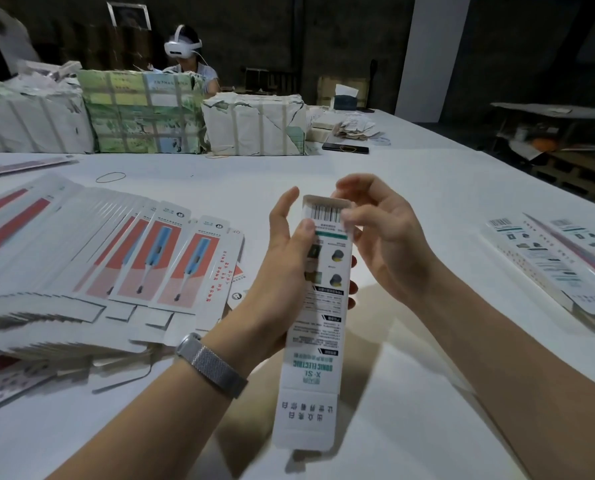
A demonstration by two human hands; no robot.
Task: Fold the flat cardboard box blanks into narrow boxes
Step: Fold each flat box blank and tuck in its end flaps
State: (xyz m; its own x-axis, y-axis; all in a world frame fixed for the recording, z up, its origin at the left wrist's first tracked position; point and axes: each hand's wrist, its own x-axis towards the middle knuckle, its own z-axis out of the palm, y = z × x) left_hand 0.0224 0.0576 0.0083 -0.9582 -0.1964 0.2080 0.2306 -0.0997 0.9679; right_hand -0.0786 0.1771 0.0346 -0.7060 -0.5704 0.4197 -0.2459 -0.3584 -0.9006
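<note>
Box (318,306), narrow, far end open, inside unseen: left hand (282,268) grips its side; right hand's (382,244) fingertips pinch the top flap.

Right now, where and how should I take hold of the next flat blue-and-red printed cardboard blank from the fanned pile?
Probably the rightmost blank in the fanned pile: it lies on top with its right long edge exposed. Come from the right with the right hand, pinching that long edge mid-length, thumb on top. The left hand holds the narrow white box.

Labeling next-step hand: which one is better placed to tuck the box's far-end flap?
Right, probably. The right hand already has fingertips at the narrow box's open far end, while the left hand grips its body, steadying it.
</note>
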